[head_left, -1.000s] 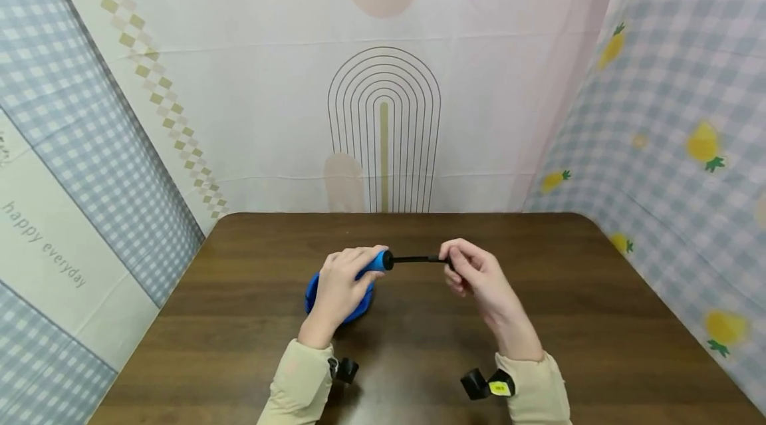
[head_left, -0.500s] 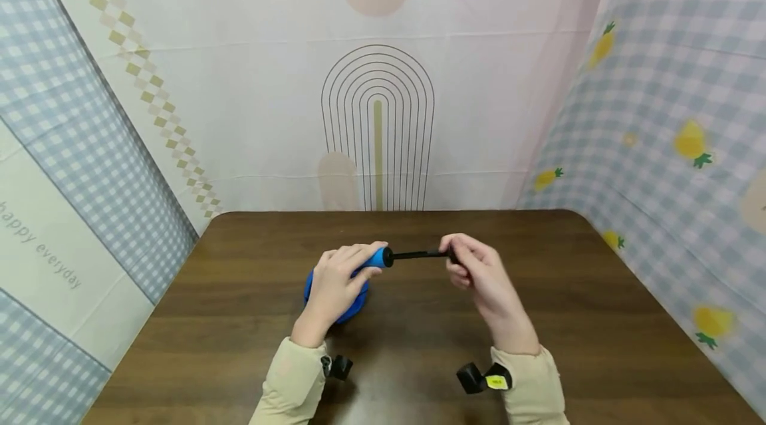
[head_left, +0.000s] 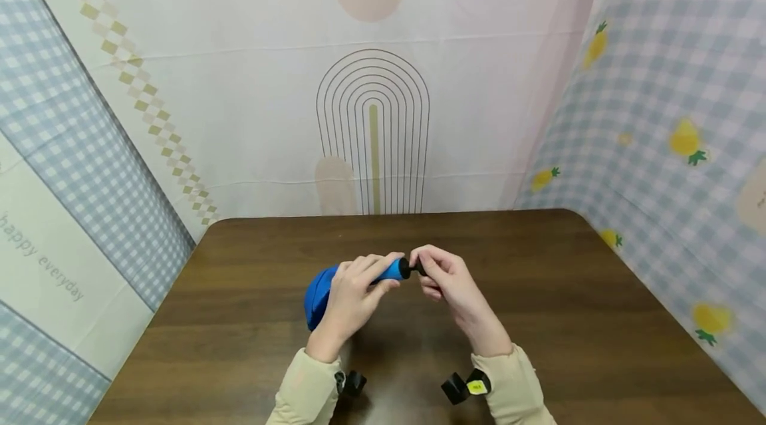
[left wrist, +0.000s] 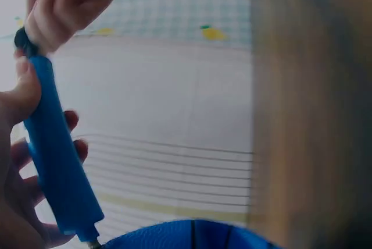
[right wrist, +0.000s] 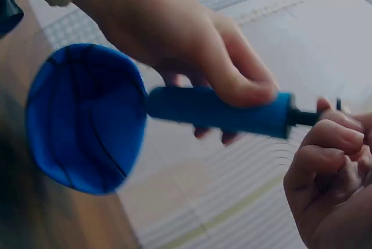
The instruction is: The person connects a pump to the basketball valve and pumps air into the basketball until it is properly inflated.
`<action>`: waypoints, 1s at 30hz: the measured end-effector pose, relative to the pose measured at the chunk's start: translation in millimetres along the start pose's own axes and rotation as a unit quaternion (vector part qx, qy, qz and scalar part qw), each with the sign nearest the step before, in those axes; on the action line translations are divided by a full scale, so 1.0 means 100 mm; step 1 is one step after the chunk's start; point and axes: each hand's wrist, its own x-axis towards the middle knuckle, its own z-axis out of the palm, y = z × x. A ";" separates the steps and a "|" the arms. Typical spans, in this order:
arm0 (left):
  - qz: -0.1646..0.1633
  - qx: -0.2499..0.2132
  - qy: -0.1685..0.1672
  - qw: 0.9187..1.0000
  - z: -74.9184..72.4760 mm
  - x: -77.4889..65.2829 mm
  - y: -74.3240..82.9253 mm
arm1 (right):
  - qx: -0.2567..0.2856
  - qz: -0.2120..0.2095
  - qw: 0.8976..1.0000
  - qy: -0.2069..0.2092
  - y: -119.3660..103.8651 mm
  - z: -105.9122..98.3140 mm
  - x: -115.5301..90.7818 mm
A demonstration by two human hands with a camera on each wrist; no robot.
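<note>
My left hand [head_left: 353, 298] wraps round the blue barrel of a small hand pump [head_left: 391, 270], which lies roughly level above the table. The fingers of my right hand [head_left: 450, 284] grip the black handle [head_left: 421, 268] at the pump's right end. Only a short stretch of the black rod [right wrist: 305, 118] shows between barrel and handle. At the pump's other end hangs a blue ball [right wrist: 81, 121] with black seam lines, its near side sunken in. A thin metal tip joins pump and ball in the left wrist view, where the barrel [left wrist: 58, 150] slants down towards the ball.
A dark brown wooden table [head_left: 251, 358] extends beneath both hands. Behind it hangs a pale patterned cloth [head_left: 257, 119], with checked cloth [head_left: 646, 106] on the right side. A black wrist camera [head_left: 456, 388] sits at each sleeve cuff.
The rod first slid slightly further out, then my right hand moved left and pushed most of it into the barrel. The left hand shifted a little right, and more of the ball shows beside it.
</note>
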 end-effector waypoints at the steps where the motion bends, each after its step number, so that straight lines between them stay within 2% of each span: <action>1: -0.003 0.001 0.002 1.000 -0.02 0.01 -0.01 | 0.002 -0.003 1.000 0.002 -0.04 -0.03 -0.01; 6: -0.034 0.010 0.023 0.999 -0.10 0.00 -0.14 | 0.029 -0.047 0.998 0.030 -0.23 -0.21 -0.09; 9: -0.035 0.014 0.018 0.999 -0.07 0.00 -0.19 | 0.029 -0.063 0.997 0.037 -0.24 -0.21 -0.08; 15: -0.012 -0.005 -0.013 1.000 0.03 -0.03 -0.13 | -0.021 -0.016 1.000 -0.011 -0.01 -0.01 0.02; 19: 0.002 -0.004 -0.022 1.000 -0.01 0.00 -0.08 | -0.034 -0.011 0.999 -0.016 0.05 0.00 0.01; 21: 0.004 0.005 -0.022 1.000 -0.06 0.03 -0.10 | -0.022 -0.013 1.000 -0.006 -0.01 -0.05 -0.01; 25: -0.017 0.019 -0.009 1.000 -0.17 0.04 -0.21 | 0.030 -0.031 0.999 0.016 -0.17 -0.15 -0.07; 28: -0.032 0.019 0.002 0.999 -0.18 0.02 -0.24 | 0.054 -0.055 0.997 0.025 -0.21 -0.15 -0.09; 30: -0.031 0.012 0.004 0.999 -0.15 0.00 -0.21 | 0.053 -0.055 0.997 0.019 -0.18 -0.08 -0.07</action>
